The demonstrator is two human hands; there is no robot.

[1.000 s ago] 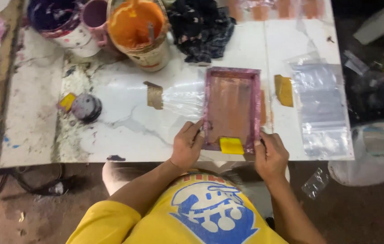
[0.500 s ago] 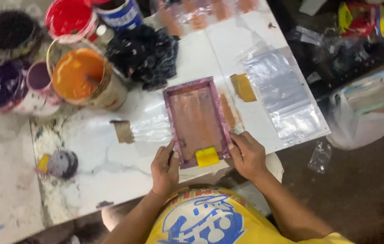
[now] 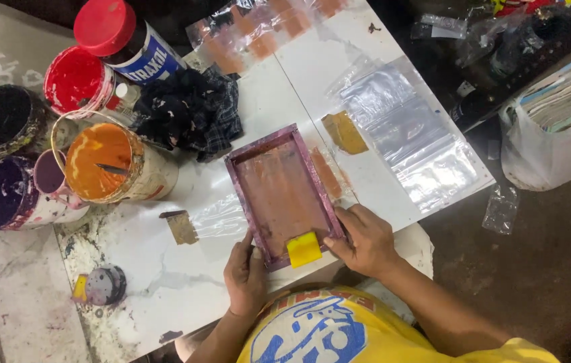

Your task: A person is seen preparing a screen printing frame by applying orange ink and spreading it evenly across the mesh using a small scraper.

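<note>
A small purple-framed printing screen (image 3: 284,195) lies flat on the white table (image 3: 164,269), its mesh stained orange. A yellow squeegee card (image 3: 303,249) rests at the frame's near end. My left hand (image 3: 245,274) presses on the frame's near left corner. My right hand (image 3: 361,238) grips the near right corner, fingers over the rim. A clear plastic bag (image 3: 222,218) pokes out from under the frame's left side.
Open paint tubs stand at the left: orange (image 3: 107,165), red (image 3: 74,79), purple (image 3: 0,191), black (image 3: 0,117). A dark rag (image 3: 188,111) lies behind the frame. Clear plastic bags (image 3: 406,134) are stacked at right. A small lid (image 3: 103,286) sits near the front edge.
The view has swung, so the table now sits tilted in the frame. Both hands stay on the frame's near corners and the yellow card stays between them.
</note>
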